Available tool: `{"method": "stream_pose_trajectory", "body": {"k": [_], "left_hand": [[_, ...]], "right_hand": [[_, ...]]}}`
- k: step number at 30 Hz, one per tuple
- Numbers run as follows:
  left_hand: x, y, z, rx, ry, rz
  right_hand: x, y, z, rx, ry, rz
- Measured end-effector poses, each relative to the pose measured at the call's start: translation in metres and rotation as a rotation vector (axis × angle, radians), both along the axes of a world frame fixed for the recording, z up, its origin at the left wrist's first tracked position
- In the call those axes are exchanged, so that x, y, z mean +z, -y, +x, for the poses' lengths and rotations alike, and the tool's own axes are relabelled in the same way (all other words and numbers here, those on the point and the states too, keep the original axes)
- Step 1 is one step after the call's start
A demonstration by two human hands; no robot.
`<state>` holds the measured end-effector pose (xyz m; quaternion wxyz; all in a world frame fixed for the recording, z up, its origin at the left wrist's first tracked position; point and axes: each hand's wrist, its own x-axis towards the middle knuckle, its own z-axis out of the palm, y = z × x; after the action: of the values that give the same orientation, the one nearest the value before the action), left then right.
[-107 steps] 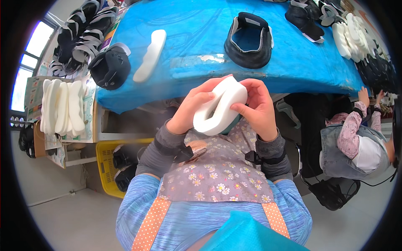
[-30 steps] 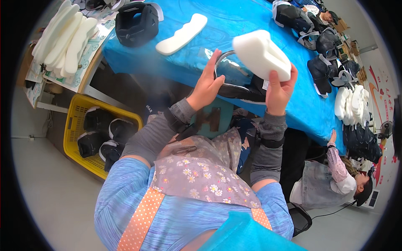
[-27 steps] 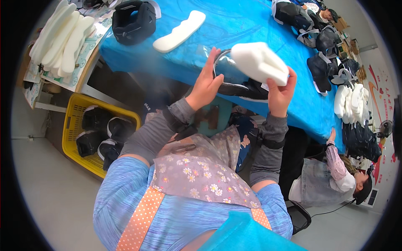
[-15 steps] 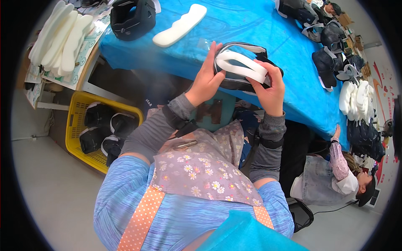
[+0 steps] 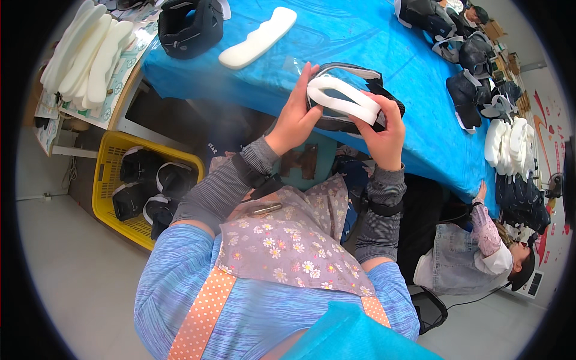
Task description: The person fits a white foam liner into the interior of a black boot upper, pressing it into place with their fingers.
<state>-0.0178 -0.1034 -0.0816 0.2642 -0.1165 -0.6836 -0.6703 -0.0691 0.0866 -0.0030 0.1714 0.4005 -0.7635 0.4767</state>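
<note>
Over the near edge of the blue-covered table [image 5: 414, 111], both my hands hold a black, collar-like fabric cover [image 5: 336, 125] with a white foam strip [image 5: 360, 112] bent into a loop inside it. My left hand [image 5: 292, 118] is closed round the left end, thumb against the cover's near side. At the other end my right hand [image 5: 386, 133] pinches the foam between thumb and fingers. An oval gap shows in the middle of the loop. A loose white foam piece with a wavy edge [image 5: 258, 39] lies beyond on the table, beside a finished-looking black padded collar [image 5: 191, 30].
White foam pieces [image 5: 84, 60] are stacked on a side table at left. Below stands a yellow crate [image 5: 105, 174] with several black collars. More black collars [image 5: 468, 90] and foam [image 5: 510, 144] line the table's right side. A seated co-worker [image 5: 462, 255] reaches to the table at right.
The foam loop's gap has become wider and rounder. My right hand has shifted slightly left with the foam's end; my left hand stays almost where it was.
</note>
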Motion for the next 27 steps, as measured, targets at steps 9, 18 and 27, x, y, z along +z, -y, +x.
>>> {"method": "stream_pose_trajectory", "body": {"k": [9,18,27], "left_hand": [[0.007,0.0,0.006,-0.055,0.01,0.016],[0.06,0.032,0.001,0.288,0.109,-0.45],[0.084,0.031,-0.007,0.346,0.229,-0.687]], "right_hand": [[0.002,0.005,0.0,-0.018,0.009,0.029],[-0.004,0.003,-0.006,0.056,0.143,0.033],[0.005,0.01,-0.005,-0.028,0.224,0.109]]}}
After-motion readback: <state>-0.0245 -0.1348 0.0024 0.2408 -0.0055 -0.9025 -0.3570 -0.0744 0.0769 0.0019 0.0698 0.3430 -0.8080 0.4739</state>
